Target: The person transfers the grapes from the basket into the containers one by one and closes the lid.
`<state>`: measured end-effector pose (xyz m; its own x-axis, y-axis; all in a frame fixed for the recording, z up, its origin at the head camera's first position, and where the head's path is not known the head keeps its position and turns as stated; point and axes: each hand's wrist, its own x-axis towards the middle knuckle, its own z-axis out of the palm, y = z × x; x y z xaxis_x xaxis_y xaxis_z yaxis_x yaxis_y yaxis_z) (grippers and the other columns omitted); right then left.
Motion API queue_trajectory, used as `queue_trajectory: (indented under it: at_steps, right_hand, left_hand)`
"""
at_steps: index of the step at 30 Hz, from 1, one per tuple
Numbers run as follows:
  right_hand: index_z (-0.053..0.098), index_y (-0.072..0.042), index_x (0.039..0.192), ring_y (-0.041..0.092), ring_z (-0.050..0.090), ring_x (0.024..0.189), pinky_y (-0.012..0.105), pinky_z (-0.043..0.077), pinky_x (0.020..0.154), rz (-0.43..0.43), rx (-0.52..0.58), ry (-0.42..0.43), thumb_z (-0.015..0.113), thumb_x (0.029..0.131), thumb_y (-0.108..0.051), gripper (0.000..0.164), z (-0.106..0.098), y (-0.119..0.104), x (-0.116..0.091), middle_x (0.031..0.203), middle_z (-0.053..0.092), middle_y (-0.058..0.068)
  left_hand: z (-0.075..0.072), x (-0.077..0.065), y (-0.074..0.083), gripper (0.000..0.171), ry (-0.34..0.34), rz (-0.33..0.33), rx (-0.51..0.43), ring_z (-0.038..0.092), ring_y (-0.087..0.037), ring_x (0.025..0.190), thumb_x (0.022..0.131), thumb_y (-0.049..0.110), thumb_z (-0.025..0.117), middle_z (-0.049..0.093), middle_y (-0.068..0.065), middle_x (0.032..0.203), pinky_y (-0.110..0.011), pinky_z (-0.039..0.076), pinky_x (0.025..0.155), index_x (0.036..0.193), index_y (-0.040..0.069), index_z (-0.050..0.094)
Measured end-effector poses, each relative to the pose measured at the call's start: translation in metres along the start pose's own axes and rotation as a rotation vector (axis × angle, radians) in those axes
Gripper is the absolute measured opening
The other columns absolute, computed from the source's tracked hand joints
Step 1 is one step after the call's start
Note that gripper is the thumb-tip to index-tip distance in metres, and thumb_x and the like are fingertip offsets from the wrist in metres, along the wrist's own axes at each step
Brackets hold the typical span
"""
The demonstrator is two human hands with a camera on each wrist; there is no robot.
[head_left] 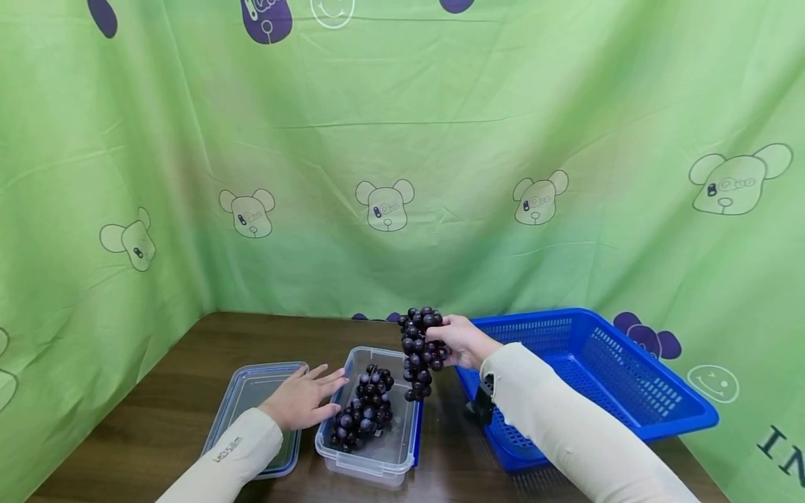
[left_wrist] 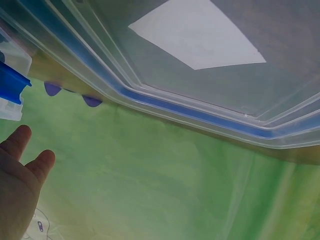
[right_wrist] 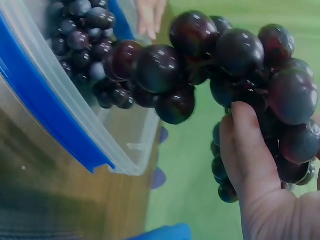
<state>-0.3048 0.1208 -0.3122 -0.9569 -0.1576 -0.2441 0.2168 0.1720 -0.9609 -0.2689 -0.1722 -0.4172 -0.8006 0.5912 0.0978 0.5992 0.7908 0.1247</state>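
My right hand (head_left: 464,341) holds a bunch of dark grapes (head_left: 420,353) up beside the right rim of a clear plastic container (head_left: 402,447). In the right wrist view the fingers (right_wrist: 247,150) press in among the held grapes (right_wrist: 240,55). A second bunch of dark grapes (head_left: 365,412) lies inside the container. Over the container's left rim, my left hand (head_left: 305,399) spreads its fingers close to that bunch and grips nothing. The left wrist view catches only part of this left hand (left_wrist: 20,175).
A clear lid with a blue seal (head_left: 239,398) lies left of the container, partly under the left forearm. To the right stands a blue plastic basket (head_left: 629,370), with the right forearm across its near side. A green printed curtain (head_left: 402,265) hangs behind the wooden table (head_left: 151,412).
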Motion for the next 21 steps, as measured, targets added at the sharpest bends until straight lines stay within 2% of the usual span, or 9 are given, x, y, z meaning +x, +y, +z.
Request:
queue_trajectory:
  at_steps: [8,15,21]
  right_hand:
    - [0.041,0.004,0.117,0.022,0.062,0.074,0.038,0.057,0.065,-0.019,0.052,0.031,0.053,0.082,0.005,0.037,0.014,0.010,-0.003,0.101,0.057,0.018]
    - [0.042,0.003,0.116,0.017,0.058,0.066,0.027,0.050,0.055,-0.010,0.074,0.016,0.054,0.082,0.005,0.037,0.023,0.020,-0.007,0.094,0.057,0.013]
    - [0.043,0.004,0.118,0.018,0.060,0.069,0.027,0.050,0.052,-0.049,0.098,0.048,0.054,0.084,0.004,0.036,0.025,0.031,-0.009,0.103,0.057,0.017]
  left_hand:
    - [-0.001,0.000,-0.002,0.052,-0.003,0.007,0.006,0.037,-0.041,0.133,0.097,0.035,0.047,0.043,-0.008,0.147,-0.064,0.025,0.106,0.141,0.007,0.048]
    - [0.003,0.001,-0.004,0.053,-0.007,-0.001,0.007,0.036,-0.040,0.134,0.098,0.037,0.046,0.042,-0.007,0.147,-0.062,0.024,0.107,0.142,0.008,0.047]
    - [0.005,0.002,-0.003,0.053,-0.006,0.000,-0.012,0.036,-0.040,0.134,0.098,0.037,0.046,0.042,-0.008,0.147,-0.062,0.023,0.107,0.142,0.008,0.047]
